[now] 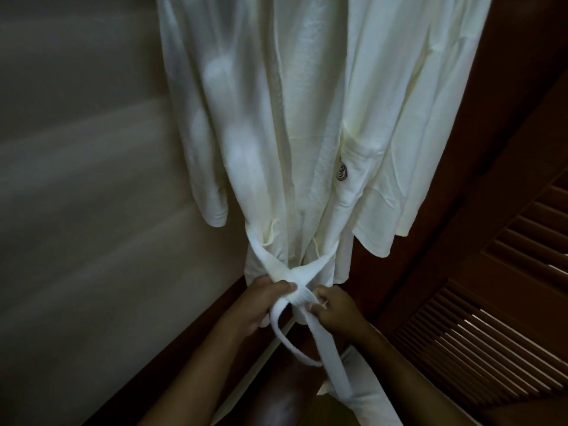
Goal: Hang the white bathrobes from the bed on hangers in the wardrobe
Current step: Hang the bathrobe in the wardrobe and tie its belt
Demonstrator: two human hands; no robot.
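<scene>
1. The robe (301,118) hangs in the wardrobe between a pale wall (76,149) and a louvred door (491,318). Its top lies above the frame, so I cannot see what bears it.
2. The belt (302,292) crosses over the front at waist height and draws the cloth in, likely to shut the robe so it hangs tidily.
3. The left hand (267,305) grips the belt at the crossing with the thumb on top, seemingly to pin the cross flat.
4. The right hand (335,313), just beside it, pinches the other strand, whose tail drops past the wrist. Slack belt sags below both hands.
5. By my judgement this robe is hung and its knot is half made.
6. I cannot tell whether the white cloth (415,133) on the right is its sleeve or a second robe.
</scene>
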